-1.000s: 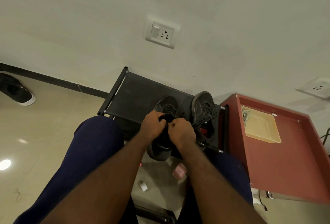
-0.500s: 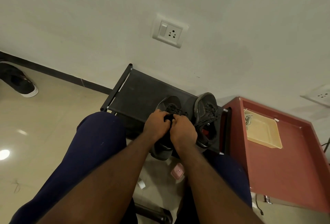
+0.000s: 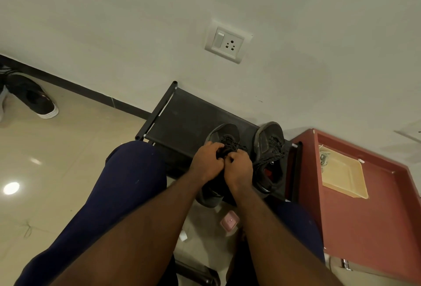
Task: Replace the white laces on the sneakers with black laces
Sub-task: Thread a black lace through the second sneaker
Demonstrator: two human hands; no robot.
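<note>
Two dark grey sneakers stand side by side on a black shoe rack. The left sneaker carries a black lace over its tongue. My left hand and my right hand meet above that sneaker's tongue, both with fingers curled and pinching the black lace. They hide the sneaker's middle. The right sneaker stands untouched beside them, threaded with a black lace. White laces lie bunched at the far corner of a beige tray.
A red-brown table holds the beige tray at my right. My knees in dark blue trousers flank the rack. A pink object lies on the tiled floor below. A black shoe with a white sole lies at far left. A wall socket sits above.
The view has tilted slightly, so the scene sits lower and more to the right. Both hands stay on the left sneaker's lace, drawn closer together.
</note>
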